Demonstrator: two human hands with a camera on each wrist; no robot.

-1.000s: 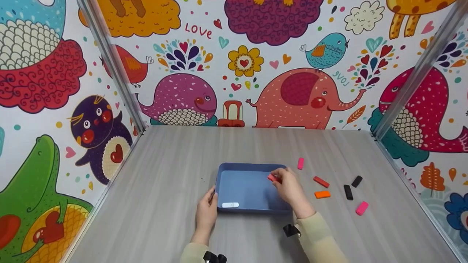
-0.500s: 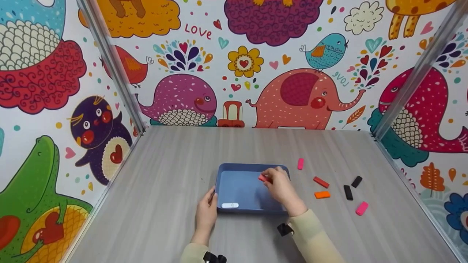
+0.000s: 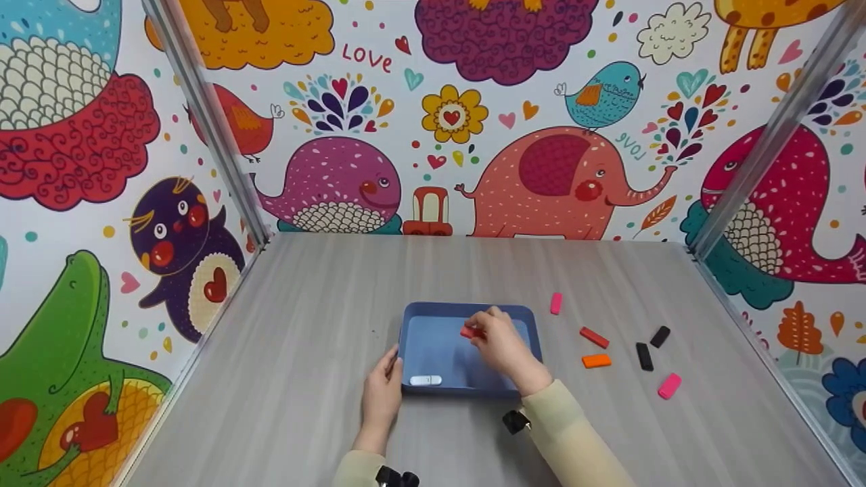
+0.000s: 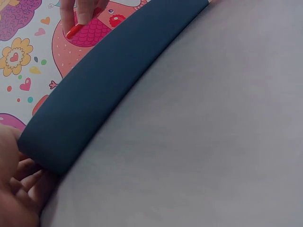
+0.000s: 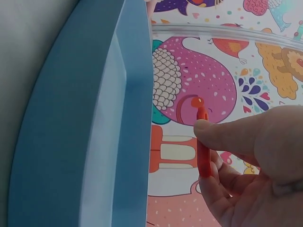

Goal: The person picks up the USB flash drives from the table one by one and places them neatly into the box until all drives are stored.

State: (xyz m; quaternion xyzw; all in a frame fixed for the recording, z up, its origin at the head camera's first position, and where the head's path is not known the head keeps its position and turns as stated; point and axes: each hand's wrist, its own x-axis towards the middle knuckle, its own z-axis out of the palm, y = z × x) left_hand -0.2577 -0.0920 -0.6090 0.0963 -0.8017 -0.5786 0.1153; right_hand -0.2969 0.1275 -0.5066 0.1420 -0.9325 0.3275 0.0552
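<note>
My right hand [image 3: 502, 346] pinches a small red USB stick [image 3: 470, 333] above the floor of a shallow blue tray [image 3: 443, 348]. In the right wrist view, the thumb and fingertips press the red stick from both sides, and it stands higher than the tray wall. My left hand [image 3: 383, 399] grips the tray's left side near the front corner; in the left wrist view its fingers curl against the dark outer wall. A white USB stick [image 3: 425, 381] lies in the tray's front left corner.
Right of the tray lie more sticks on the grey table [image 3: 304, 325]: pink [image 3: 556, 303], red [image 3: 595, 337], orange [image 3: 596, 360], two black [image 3: 645, 356] and another pink [image 3: 670, 385]. Cartoon-printed walls [image 3: 446, 155] enclose the table's back and sides.
My right hand has carried the red USB stick leftward over the tray, from near its right side toward the middle. The left hand and the tray have stayed put.
</note>
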